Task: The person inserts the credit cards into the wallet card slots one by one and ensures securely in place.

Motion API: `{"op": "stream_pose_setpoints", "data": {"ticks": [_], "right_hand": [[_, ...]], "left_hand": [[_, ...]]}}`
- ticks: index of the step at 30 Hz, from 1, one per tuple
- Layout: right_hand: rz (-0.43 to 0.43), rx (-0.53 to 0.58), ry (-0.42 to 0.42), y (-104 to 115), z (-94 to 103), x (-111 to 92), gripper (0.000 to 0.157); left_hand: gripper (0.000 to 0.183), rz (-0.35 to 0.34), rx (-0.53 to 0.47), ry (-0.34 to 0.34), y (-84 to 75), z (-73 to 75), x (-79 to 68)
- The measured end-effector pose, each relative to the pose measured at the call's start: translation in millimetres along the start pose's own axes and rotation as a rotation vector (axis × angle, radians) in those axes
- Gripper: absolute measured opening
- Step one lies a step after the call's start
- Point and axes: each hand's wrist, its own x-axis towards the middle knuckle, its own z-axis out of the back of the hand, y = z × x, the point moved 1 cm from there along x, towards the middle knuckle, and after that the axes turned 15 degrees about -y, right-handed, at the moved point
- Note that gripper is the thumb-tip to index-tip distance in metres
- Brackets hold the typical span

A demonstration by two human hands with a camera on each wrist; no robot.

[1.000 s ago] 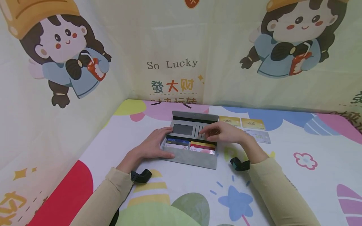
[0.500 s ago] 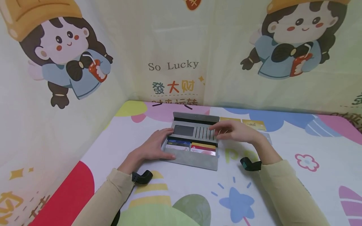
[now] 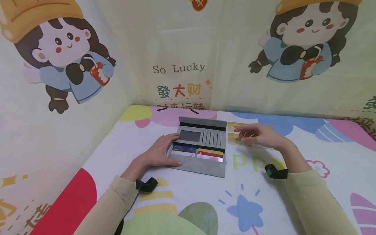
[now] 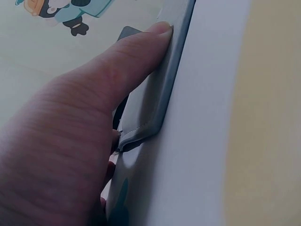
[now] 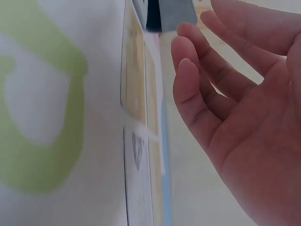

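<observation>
A grey card wallet (image 3: 195,169) lies unfolded on the table, several slots across its middle and cards (image 3: 210,155) in its lower pockets. On its left edge rests my left hand (image 3: 158,151). In the left wrist view, the thumb (image 4: 146,44) lies along the wallet's front panel (image 4: 146,103) and the other fingers are mostly hidden. To the right, my right hand (image 3: 262,135) hovers over gold cards (image 3: 233,138), partly covering them. Nothing sits between its loosely bent fingers; in the right wrist view the fingertips (image 5: 186,77) are apart from the flat cards (image 5: 134,75).
A patterned cloth (image 3: 249,212) covers the table. Behind and to the left hangs a printed curtain (image 3: 182,39). Each wrist wears a small black camera (image 3: 276,172). The gold cards lie close beside the wallet's right edge.
My right hand has left the wallet's slots and moved right, over the cards. A lower gold card, earlier behind the hand, now shows. My left hand stays on the wallet.
</observation>
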Motion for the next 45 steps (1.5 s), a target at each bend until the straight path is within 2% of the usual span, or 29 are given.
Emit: {"op": "stream_pose_setpoints", "data": {"ticks": [19,29,41,45], "right_hand": [[-0.172,-0.138,-0.09,-32,39.6,-37,0.047],[-0.188,-0.234,-0.131,-51,55.9,-51,0.049],[-0.206,-0.255,-0.111,-65,58.7,-54,0.055],[-0.234,-0.249,-0.101,-67,56.2,-53,0.062]], "left_hand": [[0.103,-0.002,-0.004,-0.002,-0.9,-0.8,-2.2],[0.104,0.001,-0.005,-0.004,-0.8,-0.2,-2.1],[0.104,0.002,-0.009,-0.004,-1.2,1.1,-2.2],[0.104,0.0,-0.004,-0.004,-2.2,2.3,-2.0]]}}
